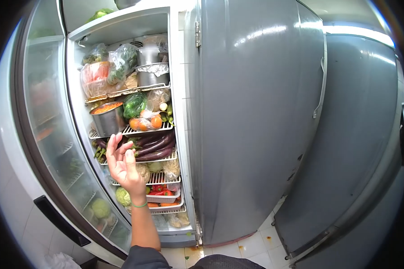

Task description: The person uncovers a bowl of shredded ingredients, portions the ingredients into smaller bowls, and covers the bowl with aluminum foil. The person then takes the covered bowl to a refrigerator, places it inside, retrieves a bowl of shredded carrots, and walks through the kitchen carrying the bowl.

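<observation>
My left hand (125, 167) is raised in front of the open fridge, with the fingers apart and curled a little and nothing in them. A green band circles its wrist. Just beyond the fingertips, a metal pot (108, 121) of shredded orange food stands on a wire shelf. Dark purple eggplants (155, 145) lie on the shelf below, partly hidden by the hand. To the pot's right are a green plastic bag (133, 105) and orange tomatoes (139, 124). My right hand is out of view.
The glass fridge door (54, 130) stands open on the left. Bagged vegetables (95, 74) and foil-covered pot (151, 75) fill the upper shelf. Lower down are a cabbage (123, 196) and red peppers (161, 192). Large grey doors (256, 112) stand at the right.
</observation>
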Available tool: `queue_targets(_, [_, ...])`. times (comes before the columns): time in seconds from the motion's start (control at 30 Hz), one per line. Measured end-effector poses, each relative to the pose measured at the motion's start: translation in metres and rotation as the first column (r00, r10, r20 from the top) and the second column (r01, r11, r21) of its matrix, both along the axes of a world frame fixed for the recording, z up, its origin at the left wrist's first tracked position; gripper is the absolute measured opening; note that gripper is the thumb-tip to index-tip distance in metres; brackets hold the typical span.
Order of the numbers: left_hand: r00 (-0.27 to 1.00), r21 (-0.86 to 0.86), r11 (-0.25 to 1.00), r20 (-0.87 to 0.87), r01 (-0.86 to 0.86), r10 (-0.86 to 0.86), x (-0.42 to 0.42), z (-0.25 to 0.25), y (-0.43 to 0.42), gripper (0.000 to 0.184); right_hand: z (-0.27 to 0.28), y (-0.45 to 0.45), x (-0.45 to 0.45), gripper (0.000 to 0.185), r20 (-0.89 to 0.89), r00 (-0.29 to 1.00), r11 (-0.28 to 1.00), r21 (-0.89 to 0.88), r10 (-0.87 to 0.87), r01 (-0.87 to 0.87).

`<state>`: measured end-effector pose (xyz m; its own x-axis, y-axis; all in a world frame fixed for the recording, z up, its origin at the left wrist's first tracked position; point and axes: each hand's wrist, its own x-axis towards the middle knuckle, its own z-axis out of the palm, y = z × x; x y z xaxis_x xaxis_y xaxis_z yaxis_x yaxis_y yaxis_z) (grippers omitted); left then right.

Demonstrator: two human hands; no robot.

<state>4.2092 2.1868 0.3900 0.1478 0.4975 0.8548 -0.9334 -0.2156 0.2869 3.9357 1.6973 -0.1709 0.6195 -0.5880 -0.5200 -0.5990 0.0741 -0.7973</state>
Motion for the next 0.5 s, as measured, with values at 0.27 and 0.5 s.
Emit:
queue_targets(0.27, [0.972,0.291,0.953,-0.186,-0.085,0.144,-0.001,-0.022,0.008,0.072,0.352,-0.023,0.178,0.020,0.659,0.676,0.913,-0.404,0.329,-0.050])
queue_targets(0.5, [0.859,0.282,0.854,-0.149,-0.437,0.489,0.030,0.023,0.087,0.048,0.605,0.087,0.214,0.027,0.646,0.278,0.535,-0.753,0.711,0.382])
